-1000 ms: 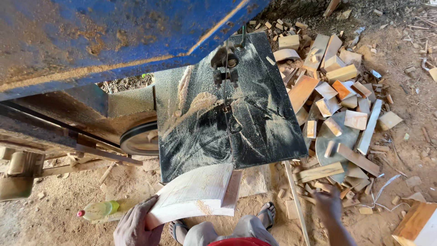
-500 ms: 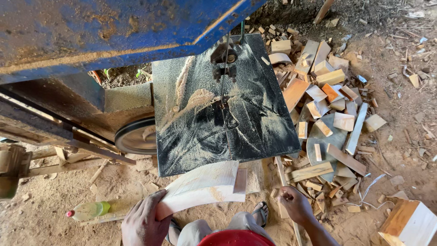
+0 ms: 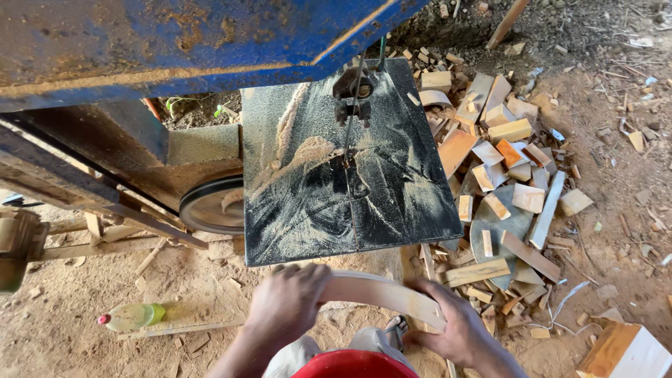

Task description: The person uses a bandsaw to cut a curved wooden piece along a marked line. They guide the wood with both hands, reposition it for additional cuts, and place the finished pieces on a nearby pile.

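I hold a curved, pale wooden board [image 3: 374, 292] with both hands, just in front of the near edge of the dark metal saw table [image 3: 301, 203]. My left hand [image 3: 288, 302] grips its left end, fingers curled over the top. My right hand [image 3: 451, 323] clasps the right end from below. The thin band-saw blade [image 3: 350, 150] runs down into the table's middle, under a dark blade guide [image 3: 352, 91]. Sawdust lies in streaks across the table.
The blue saw frame [image 3: 175, 49] spans the top left, with a wheel [image 3: 210, 206] below it. Several wood offcuts [image 3: 500, 168] pile to the right of the table. A plastic bottle [image 3: 129, 316] lies on the dirt floor at left; a wooden block [image 3: 626, 353] sits bottom right.
My right hand came in from the offcut pile and took hold of the board's right end. The board turned from lying flat in my left hand to edge-up, held by both hands.
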